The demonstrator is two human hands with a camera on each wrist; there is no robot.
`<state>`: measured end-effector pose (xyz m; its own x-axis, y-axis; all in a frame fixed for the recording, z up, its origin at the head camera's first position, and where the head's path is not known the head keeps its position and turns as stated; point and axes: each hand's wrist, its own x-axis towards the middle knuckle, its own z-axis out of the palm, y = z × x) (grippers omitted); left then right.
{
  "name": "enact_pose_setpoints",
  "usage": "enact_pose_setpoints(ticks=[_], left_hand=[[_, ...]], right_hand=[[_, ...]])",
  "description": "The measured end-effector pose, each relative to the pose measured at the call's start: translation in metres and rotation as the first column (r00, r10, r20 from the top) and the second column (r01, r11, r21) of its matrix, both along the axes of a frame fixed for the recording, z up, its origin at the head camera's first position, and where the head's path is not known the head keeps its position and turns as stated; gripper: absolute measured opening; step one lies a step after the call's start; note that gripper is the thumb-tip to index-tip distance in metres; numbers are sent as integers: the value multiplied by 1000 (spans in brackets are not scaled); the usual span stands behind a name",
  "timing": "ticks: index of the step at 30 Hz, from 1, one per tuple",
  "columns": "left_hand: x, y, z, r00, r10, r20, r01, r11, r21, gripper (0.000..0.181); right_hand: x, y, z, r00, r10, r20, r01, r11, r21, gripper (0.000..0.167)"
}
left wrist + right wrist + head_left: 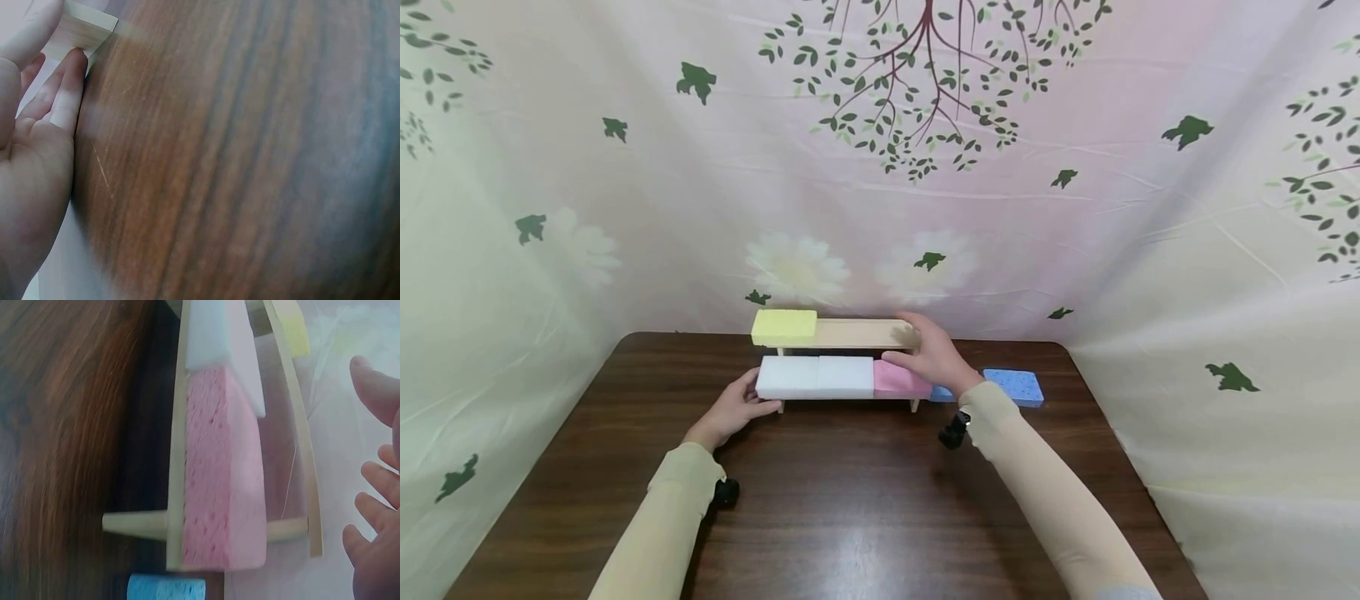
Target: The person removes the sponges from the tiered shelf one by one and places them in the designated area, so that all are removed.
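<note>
A two-level wooden stand [857,335] holds foam blocks that look like sponges. Two white sponges [815,377] and a pink sponge [209,469] line the lower board, while a yellow sponge [784,327] sits on the left of the upper one. My left hand [735,407] grips the stand's left end between thumb and fingers, its fingertips against the wood in the left wrist view; part of the grip is hidden. Over the stand's right end, my right hand [934,357] has its fingers spread and loosely bent. In the right wrist view it is apart from the pink sponge, holding nothing.
At the stand's right lies a blue sponge [1015,387] on the brown wooden table [850,500]. Another blue sponge [165,587] lies closer to the stand, partly behind the right wrist. A printed cloth [700,208] hangs around the table's back and sides.
</note>
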<state>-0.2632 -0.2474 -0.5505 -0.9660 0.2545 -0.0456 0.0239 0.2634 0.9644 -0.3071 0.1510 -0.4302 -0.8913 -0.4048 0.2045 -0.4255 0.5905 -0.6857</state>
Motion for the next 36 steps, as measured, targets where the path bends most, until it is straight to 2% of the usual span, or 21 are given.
enact_pose_setpoints(ticks=[8,19,24,36], left_hand=[[1,0,-4,1000,-7,14,7,1000,10,89],[-3,3,1,1000,-9,-12,9,1000,7,86],[-2,2,0,1000,-6,7,6,1000,-8,87],[0,1,-1,1000,5,3,-5,1000,-23,88]], right_hand=[[-1,-17,0,1000,7,-22,-7,1000,-5,87],[-7,-41,3,999,39,22,-39,998,-42,87],[-8,-48,0,998,40,38,-39,999,-32,87],[-10,-67,-4,996,50,70,-45,997,-60,88]])
